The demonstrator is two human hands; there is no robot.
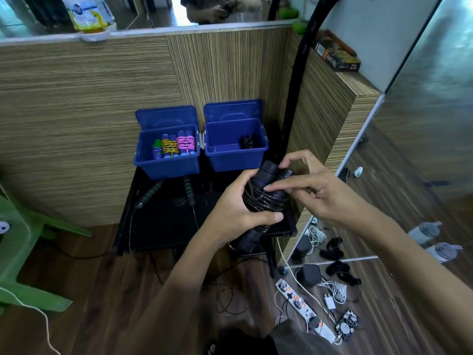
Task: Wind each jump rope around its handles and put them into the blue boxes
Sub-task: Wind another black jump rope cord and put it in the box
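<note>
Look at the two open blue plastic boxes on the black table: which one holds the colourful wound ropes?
The left blue plastic box: it holds pink, yellow and purple wound bundles. The right blue plastic box holds only one black bundle.

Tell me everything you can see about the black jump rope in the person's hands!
The black jump rope has two thick black handles held side by side, pointing up and away toward the blue boxes. A thin, dark, shiny cord is wound around their middle in many loops. The left hand grips the bundle from the side, thumb across the coils. The right hand pinches near the handle tops. It is held above the black table, not touching it.
</note>
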